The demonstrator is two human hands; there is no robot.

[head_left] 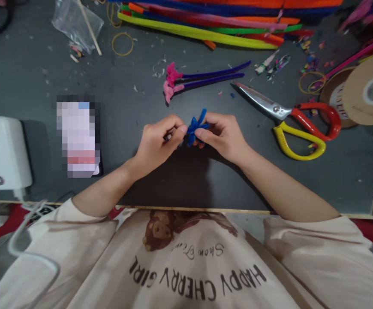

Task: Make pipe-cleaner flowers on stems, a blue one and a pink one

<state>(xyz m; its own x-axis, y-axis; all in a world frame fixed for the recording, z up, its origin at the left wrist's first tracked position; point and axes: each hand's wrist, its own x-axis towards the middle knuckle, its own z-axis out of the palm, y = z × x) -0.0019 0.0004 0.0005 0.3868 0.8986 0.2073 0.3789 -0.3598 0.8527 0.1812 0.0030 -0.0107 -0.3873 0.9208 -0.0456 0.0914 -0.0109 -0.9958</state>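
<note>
A small blue fuzzy flower shape (192, 128) with several petals is held between both hands over the dark table. My left hand (165, 139) pinches its left edge between thumb and fingertips. From the other side my right hand (220, 133) grips it, the thumb lying across its right part and one blue loop sticking up beside the fingers. Just above the hands lie a dark pink flower (173, 75) and a light pink flower (169, 91), both on purple fuzzy stems.
Scissors (281, 112) with red and yellow handles lie right of my hands, beside ribbon spools (353, 103). Colourful fuzzy sticks (199, 32) stretch along the back. A phone (79, 139) and a white power bank (4, 152) with a cable are at left.
</note>
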